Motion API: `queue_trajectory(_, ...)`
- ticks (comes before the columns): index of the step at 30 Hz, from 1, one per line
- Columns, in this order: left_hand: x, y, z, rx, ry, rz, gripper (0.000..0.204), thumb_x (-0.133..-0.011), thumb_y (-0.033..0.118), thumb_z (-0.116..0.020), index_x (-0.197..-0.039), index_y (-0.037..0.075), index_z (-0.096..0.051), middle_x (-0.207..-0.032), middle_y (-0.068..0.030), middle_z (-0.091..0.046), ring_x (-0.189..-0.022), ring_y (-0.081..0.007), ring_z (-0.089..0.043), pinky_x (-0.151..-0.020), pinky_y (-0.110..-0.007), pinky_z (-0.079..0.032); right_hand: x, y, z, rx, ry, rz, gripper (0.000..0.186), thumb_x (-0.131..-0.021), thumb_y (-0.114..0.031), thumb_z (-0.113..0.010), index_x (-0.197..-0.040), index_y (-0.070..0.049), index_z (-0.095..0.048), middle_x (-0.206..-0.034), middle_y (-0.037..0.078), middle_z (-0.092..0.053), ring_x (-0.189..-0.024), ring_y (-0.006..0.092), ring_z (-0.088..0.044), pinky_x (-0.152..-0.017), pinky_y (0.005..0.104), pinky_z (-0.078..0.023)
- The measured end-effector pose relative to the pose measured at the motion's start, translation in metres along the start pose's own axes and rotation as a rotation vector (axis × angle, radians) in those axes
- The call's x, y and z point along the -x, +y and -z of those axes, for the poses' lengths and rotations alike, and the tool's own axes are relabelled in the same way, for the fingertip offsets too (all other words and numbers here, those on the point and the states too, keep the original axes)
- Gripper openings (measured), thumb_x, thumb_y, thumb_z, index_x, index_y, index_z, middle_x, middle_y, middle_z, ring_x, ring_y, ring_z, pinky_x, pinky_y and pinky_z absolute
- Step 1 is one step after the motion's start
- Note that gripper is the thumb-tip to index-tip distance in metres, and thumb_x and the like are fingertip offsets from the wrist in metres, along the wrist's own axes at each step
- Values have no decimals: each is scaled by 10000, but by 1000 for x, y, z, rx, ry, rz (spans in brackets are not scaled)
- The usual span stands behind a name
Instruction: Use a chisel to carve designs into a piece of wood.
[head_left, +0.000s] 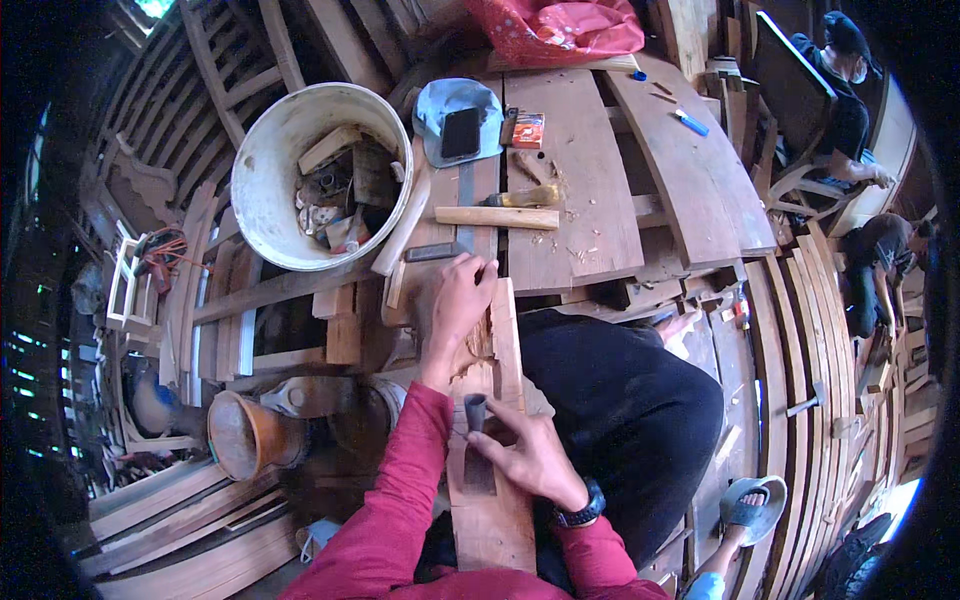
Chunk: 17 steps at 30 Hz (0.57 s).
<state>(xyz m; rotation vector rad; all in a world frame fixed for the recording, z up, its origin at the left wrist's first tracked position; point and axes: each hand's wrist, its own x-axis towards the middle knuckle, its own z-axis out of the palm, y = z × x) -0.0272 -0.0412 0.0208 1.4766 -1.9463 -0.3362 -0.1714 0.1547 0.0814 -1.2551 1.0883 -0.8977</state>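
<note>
A long wooden board (497, 525) lies lengthwise in front of me, with a rough, gouged hollow in its far part. Upright over the near part of the board stands a handleless metal socket chisel (475, 408), its round hollow socket on top. My right hand (535, 455) pinches it between thumb and fingers. At the board's far end is my left hand (464, 305), its fingers curled inward; what they hold, if anything, is hidden. Just beyond those fingers lies a flat dark block (434, 252). A wooden stick (497, 217) and a wooden-handled tool (525, 197) lie farther off among shavings.
A white bucket (245, 190) with wood scraps stands at left, above an orange bucket (250, 435). A blue cap (478, 95) bears a phone (461, 133), beside a small red box (528, 130). A blue lighter (691, 123) lies right. Two people work at far right; a hammer (805, 400) lies nearby.
</note>
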Motion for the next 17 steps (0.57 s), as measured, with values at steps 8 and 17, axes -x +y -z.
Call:
queue_trajectory(8,2,5,6,-16,-23,29,333,-966,264,-640,-846,-47,-622,-878,-219,-619,-822,-447,-618,-717,-496,-477,-3,19,-7,45,-24,177,447,-886,-188,-758,-1269,-2,-623,-908,220,-717,-824,300,-745,-723,391,-572)
queue_trajectory(17,1,1,-1,-77,25,-23,282,-937,238,-674,-796,-4,-642,-809,-190,-632,-757,-424,-630,-669,-499,-471,-1,19,-6,28,-66,140,457,-860,-179,-753,-1266,-14,-622,-996,250,-699,-912,361,-703,-834,430,-543)
